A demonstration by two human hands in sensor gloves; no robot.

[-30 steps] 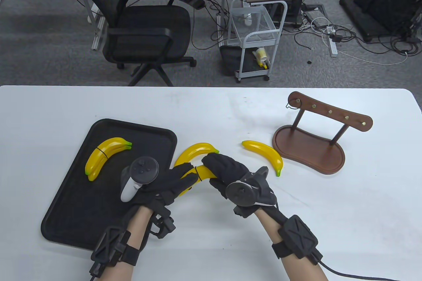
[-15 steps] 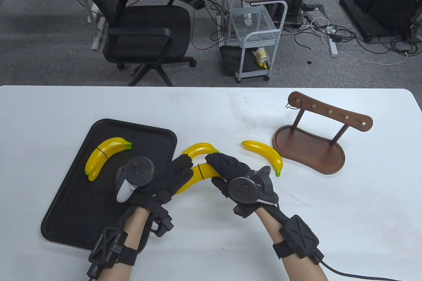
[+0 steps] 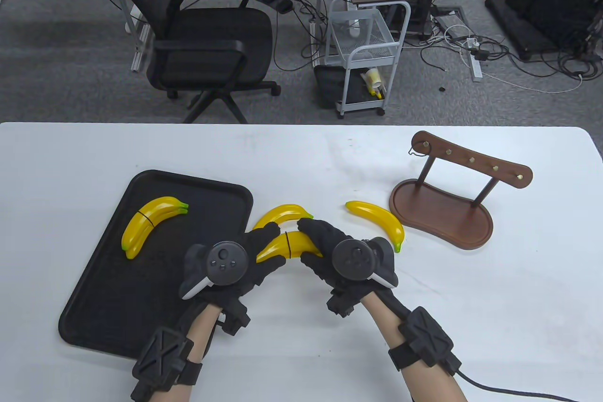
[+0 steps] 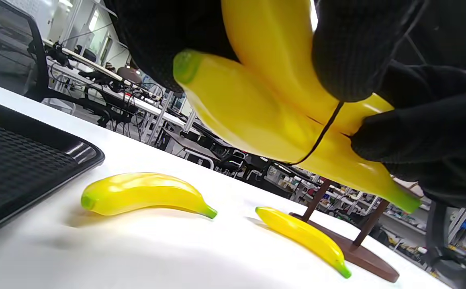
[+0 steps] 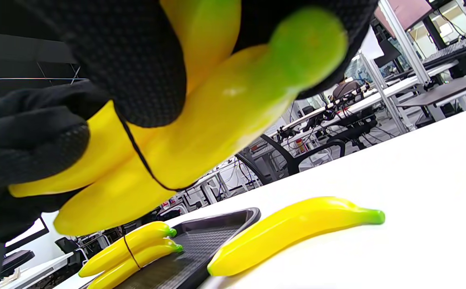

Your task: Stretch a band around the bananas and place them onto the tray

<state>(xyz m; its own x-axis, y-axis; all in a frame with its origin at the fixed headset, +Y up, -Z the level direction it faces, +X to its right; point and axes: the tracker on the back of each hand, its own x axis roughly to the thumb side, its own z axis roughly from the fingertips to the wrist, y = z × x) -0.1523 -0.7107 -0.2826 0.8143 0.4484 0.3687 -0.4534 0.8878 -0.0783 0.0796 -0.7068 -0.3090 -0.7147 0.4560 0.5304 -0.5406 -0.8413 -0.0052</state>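
Progress: one pair of glossy yellow plastic bananas (image 3: 153, 225), bound by thin black band, already lay on black rectangular tray (image 3: 108, 317). Second pair of yellow bananas (image 3: 289, 246) was held above white table (image 3: 471, 317), just right of tray; thin black elastic band (image 4: 321, 134) already circled its middle. Left gloved hand (image 3: 240, 260) gripped one end, right gloved hand (image 3: 330, 251) gripped other, fingers curled. Two loose yellow bananas (image 3: 280, 216) (image 3: 379, 223) remained unbanded on table. Judged roughly halfway. Bananas smooth, shiny, green-tipped, likely slippery.
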